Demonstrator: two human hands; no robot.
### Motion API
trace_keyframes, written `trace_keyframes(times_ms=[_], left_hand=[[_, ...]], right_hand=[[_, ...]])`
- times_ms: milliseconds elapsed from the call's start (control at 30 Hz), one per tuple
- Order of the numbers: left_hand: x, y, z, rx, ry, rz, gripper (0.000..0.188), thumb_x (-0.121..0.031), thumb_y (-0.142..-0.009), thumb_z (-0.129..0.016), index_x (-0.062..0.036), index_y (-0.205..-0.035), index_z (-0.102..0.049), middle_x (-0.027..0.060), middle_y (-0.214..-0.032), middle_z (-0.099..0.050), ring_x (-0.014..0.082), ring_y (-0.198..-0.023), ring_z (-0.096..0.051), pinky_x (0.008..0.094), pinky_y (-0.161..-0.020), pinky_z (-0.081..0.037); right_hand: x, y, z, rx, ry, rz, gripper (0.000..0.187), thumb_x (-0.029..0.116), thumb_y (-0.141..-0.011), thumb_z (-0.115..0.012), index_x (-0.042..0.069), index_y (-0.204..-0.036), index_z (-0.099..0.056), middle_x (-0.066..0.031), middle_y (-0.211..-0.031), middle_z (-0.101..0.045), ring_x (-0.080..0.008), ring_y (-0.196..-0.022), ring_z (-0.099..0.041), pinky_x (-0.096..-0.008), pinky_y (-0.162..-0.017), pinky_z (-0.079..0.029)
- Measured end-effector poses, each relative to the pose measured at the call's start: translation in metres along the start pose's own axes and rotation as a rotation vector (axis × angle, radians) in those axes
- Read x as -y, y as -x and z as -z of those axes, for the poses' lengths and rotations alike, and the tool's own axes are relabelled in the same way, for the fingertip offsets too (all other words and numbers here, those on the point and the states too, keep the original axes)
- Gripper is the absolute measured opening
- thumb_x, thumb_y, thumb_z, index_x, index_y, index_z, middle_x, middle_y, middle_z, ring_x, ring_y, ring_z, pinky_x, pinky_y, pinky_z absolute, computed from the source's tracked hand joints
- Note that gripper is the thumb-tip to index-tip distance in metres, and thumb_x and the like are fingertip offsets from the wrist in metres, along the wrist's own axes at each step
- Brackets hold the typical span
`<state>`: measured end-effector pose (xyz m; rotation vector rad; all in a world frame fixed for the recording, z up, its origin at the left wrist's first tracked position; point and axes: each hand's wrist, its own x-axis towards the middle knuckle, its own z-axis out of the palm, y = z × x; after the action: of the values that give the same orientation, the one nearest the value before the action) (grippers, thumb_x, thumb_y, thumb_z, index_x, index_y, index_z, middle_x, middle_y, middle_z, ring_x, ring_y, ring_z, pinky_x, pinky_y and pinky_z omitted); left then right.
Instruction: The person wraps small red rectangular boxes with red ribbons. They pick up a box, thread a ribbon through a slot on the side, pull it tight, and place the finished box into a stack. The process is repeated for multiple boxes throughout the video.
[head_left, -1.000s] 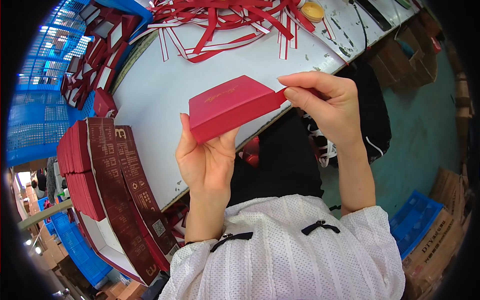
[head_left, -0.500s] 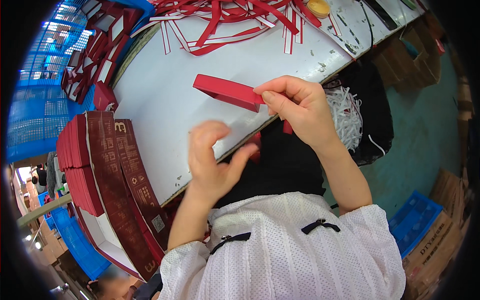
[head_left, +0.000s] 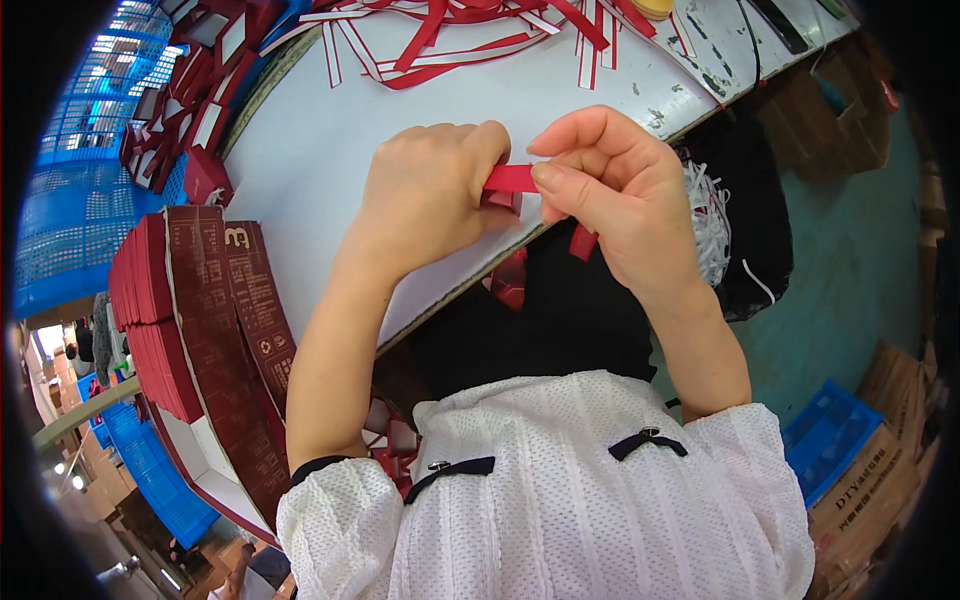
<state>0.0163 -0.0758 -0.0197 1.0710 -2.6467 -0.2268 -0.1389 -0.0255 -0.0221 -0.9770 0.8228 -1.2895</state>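
Observation:
My left hand (head_left: pixel 425 190) is closed round a small red open-ended cardboard box (head_left: pixel 508 201), which it mostly hides; only the right end shows. A red ribbon (head_left: pixel 512 178) stretches from that end to my right hand (head_left: pixel 622 185), which pinches it between thumb and fingers. Below my right palm hangs a short red ribbon tail (head_left: pixel 583 242). Both hands are above the near edge of the white table (head_left: pixel 300 150).
Loose red and white ribbons (head_left: pixel 470 45) lie at the table's far side. A maroon carton (head_left: pixel 200 330) with stacked red card pieces (head_left: pixel 140 270) stands at left, near a blue basket of red boxes (head_left: pixel 205 110). At right, a black bag holds white shredded paper (head_left: pixel 708 215).
My left hand, open and lower before, has moved up and closed round the red box. My right hand has shifted slightly right and now pinches the ribbon at the box's end.

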Motion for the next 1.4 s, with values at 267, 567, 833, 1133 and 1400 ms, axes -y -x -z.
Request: trace_keyframes(times_ms=[267, 567, 833, 1133, 1400], left_hand=[[-0.001, 0.0, -0.003, -0.046, -0.027, 0.001, 0.031, -0.027, -0.053, -0.065, -0.0076, -0.064, -0.044, 0.0051, -0.053, -0.049, 0.0233, -0.05, -0.051, 0.033, -0.047, -0.038], [0.001, -0.001, -0.007, -0.051, -0.008, -0.042, 0.025, -0.023, -0.054, -0.062, -0.0082, -0.063, -0.045, 0.0046, -0.052, -0.048, 0.0225, -0.048, -0.048, 0.0322, -0.047, -0.038], [0.001, 0.0, -0.006, -0.007, -0.004, -0.03, 0.026, -0.018, -0.05, -0.063, -0.0085, -0.068, -0.047, 0.0048, -0.054, -0.048, 0.023, -0.052, -0.049, 0.0331, -0.049, -0.037], [0.001, 0.001, -0.005, -0.023, 0.0, -0.11, 0.031, -0.023, -0.051, -0.067, -0.0084, -0.066, -0.045, 0.0042, -0.055, -0.047, 0.0223, -0.051, -0.049, 0.0325, -0.05, -0.038], [0.002, 0.005, -0.008, 0.016, -0.204, -0.095, 0.02, -0.01, -0.054, -0.063, -0.0088, -0.068, -0.049, 0.0022, -0.058, -0.05, 0.0224, -0.053, -0.049, 0.0325, -0.049, -0.037]], right_hand=[[0.002, 0.006, 0.002, -0.034, 0.104, -0.048, 0.009, -0.001, -0.074, -0.054, -0.001, -0.082, -0.051, -0.0028, -0.063, -0.055, -0.005, -0.056, -0.05, -0.0168, -0.051, -0.039], [-0.01, 0.007, 0.009, -0.031, 0.074, -0.012, 0.008, -0.002, -0.074, -0.054, -0.001, -0.081, -0.051, -0.002, -0.062, -0.055, -0.0046, -0.056, -0.049, -0.0164, -0.051, -0.039], [-0.017, 0.01, 0.015, -0.042, 0.064, -0.089, 0.008, -0.002, -0.074, -0.054, -0.001, -0.081, -0.052, -0.0016, -0.063, -0.055, -0.0043, -0.056, -0.05, -0.016, -0.052, -0.04], [-0.041, 0.006, 0.017, 0.002, 0.062, -0.189, 0.012, 0.002, -0.075, -0.054, -0.001, -0.087, -0.053, -0.0015, -0.061, -0.055, -0.0039, -0.055, -0.049, -0.0164, -0.051, -0.039], [-0.05, 0.004, 0.02, 0.046, 0.075, -0.196, 0.017, 0.007, -0.075, -0.056, 0.002, -0.091, -0.053, 0.0002, -0.062, -0.056, -0.0019, -0.054, -0.049, -0.0138, -0.043, -0.032]])
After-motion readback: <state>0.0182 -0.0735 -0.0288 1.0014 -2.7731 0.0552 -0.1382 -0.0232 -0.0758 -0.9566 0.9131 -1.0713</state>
